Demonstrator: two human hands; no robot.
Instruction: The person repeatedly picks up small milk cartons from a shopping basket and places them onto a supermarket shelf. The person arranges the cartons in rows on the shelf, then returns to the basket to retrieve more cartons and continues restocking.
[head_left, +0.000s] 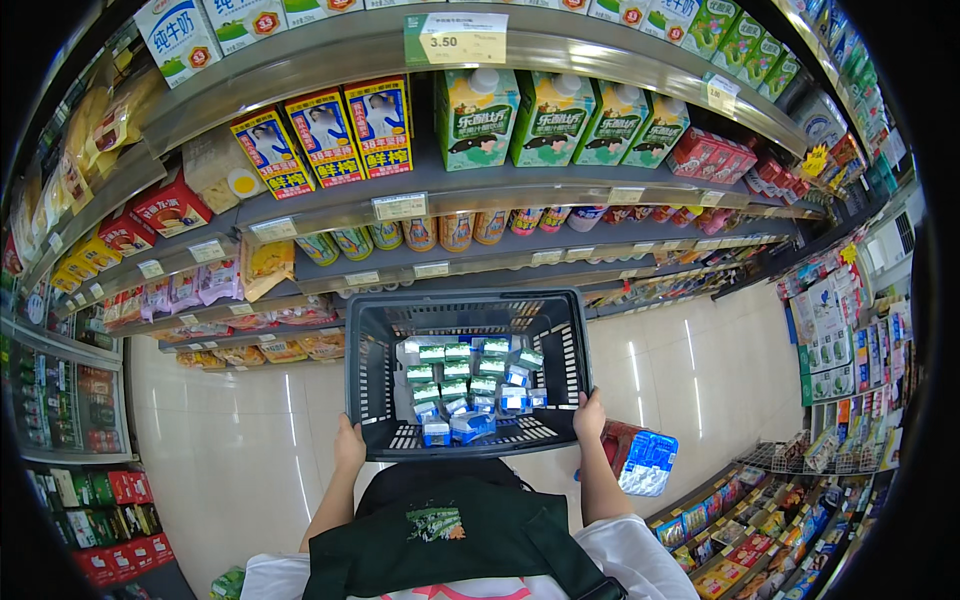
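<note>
A dark grey plastic shopping basket (465, 298) is held in front of my body, tilted so that I look down into it. My left hand (349, 444) grips its left side near the front corner. On the opposite side my right hand (589, 415) holds the rim, thumb on top. Inside lie several small green-and-white boxes (455, 370) in rough rows. Several blue-and-white small packs (472, 426) sit among them, mostly towards the near end. Slotted walls and part of the slotted floor show around the packs.
Store shelves (517, 184) curve ahead, holding juice cartons (480, 120), yellow-and-blue drink cartons (379, 127) and cans (455, 231). A glass-door cooler (75, 397) stands left. A red crate (621, 442) with a blue shrink-wrapped pack (649, 463) rests on the floor at right, near snack racks (742, 540).
</note>
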